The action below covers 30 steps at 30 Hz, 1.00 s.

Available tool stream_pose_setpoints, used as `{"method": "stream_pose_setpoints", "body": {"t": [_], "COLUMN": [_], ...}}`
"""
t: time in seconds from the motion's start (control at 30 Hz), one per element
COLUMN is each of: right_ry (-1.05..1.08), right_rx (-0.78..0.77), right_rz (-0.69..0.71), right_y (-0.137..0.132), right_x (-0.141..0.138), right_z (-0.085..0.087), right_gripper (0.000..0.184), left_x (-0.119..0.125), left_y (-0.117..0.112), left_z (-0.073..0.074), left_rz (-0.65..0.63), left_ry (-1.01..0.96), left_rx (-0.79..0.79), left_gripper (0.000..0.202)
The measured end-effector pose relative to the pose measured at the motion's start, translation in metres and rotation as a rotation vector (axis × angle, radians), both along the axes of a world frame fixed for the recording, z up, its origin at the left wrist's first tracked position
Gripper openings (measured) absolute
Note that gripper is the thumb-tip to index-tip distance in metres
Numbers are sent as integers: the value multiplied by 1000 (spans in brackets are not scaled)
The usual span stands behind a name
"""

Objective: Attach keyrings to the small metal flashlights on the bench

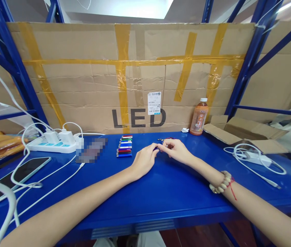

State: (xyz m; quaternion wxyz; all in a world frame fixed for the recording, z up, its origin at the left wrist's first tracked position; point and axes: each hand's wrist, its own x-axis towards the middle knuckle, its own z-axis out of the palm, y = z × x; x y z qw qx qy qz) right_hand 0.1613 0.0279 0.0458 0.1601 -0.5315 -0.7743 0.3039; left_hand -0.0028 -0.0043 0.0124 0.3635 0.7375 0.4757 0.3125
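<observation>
My left hand (144, 162) and my right hand (178, 151) meet over the middle of the blue table, fingertips pinched together. Between them a sliver of something small and dark blue shows; the fingers cover most of it, so its kind cannot be made out. To the left of my left hand lies a neat column of several slim, shiny tubes (124, 146) in blue, red, white and purple with silvery ends. Just behind my right hand are a few more small colored pieces with metal bits (160, 140), partly hidden by the fingers.
A bottle of orange drink (199, 117) stands at the back, beside an open cardboard box (234, 130). A white cable with adapter (257, 158) lies on the right. On the left are a power strip (54, 145), a phone (24, 171) and loose cables. A large cardboard panel (88, 89) closes the back.
</observation>
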Motion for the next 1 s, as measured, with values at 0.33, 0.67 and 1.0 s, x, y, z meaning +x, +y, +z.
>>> {"method": "stream_pose_setpoints", "body": {"t": [0.33, 0.67, 1.0], "right_ry": [259, 348, 391], "right_rx": [82, -58, -141], "right_rz": [-17, -44, -52], "right_y": [2, 2, 4], "right_x": [-3, -4, -2], "right_z": [10, 6, 5], "right_gripper": [32, 33, 32], "left_x": [-1, 1, 1], "left_y": [1, 0, -1], "left_z": [3, 1, -1], "left_rz": [99, 53, 41], "left_ry": [-34, -10, 17], "left_rx": [-39, 16, 62], "left_gripper": [23, 22, 23]}}
